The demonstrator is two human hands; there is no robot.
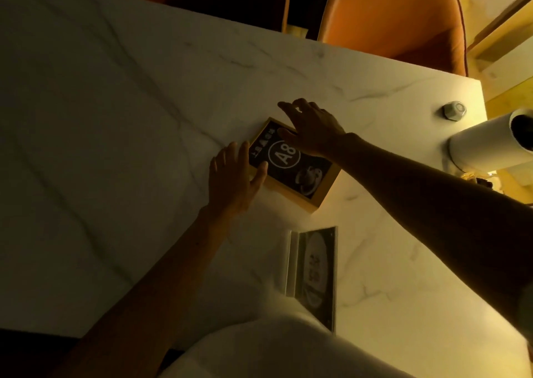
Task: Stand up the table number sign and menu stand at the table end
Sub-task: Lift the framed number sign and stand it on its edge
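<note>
Both hands frame the flat A8 table number sign [291, 162]: left hand [235, 180] spread at its edge; right hand [313, 128] loosely pressing; acrylic menu stand [317, 271] nearer; better tip slowly, bracing the base.

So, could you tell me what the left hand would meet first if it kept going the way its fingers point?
The left hand already lies against the near-left edge of the table number sign, its thumb on the sign's face. Its fingers point up the bare marble table alongside the frame; that way looks free, though depth is unclear.
</note>
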